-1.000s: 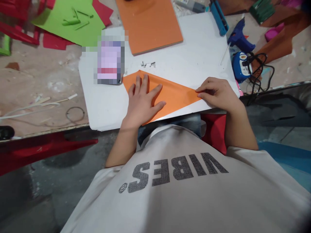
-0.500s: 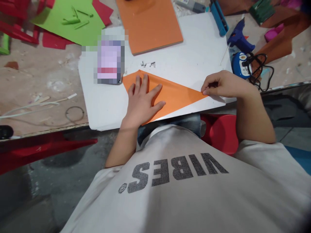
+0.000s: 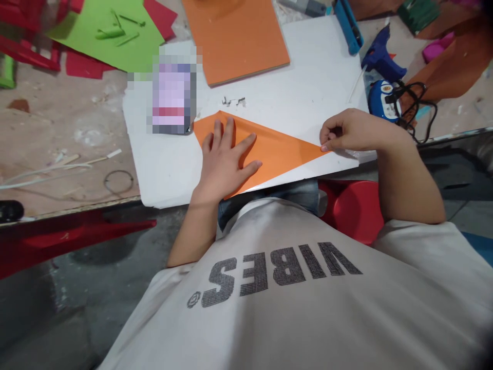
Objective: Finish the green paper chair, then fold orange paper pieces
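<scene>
A folded orange paper lies on a white board, narrowing to a point at its right end. My left hand rests flat on the wide part of the paper, fingers spread. At the pointed tip, my right hand pinches the paper between thumb and fingers. A phone, blurred out, lies on the board left of the paper. Small dark marks show on the board just above the paper.
An orange block or pad lies at the board's back. To the right are a blue cutter, a blue glue gun and a blue-white device with black cable. Green paper is at the back left.
My right hand has shifted very slightly at the paper's tip, its wrist and forearm a little to the right. My left hand stays put on the paper.
</scene>
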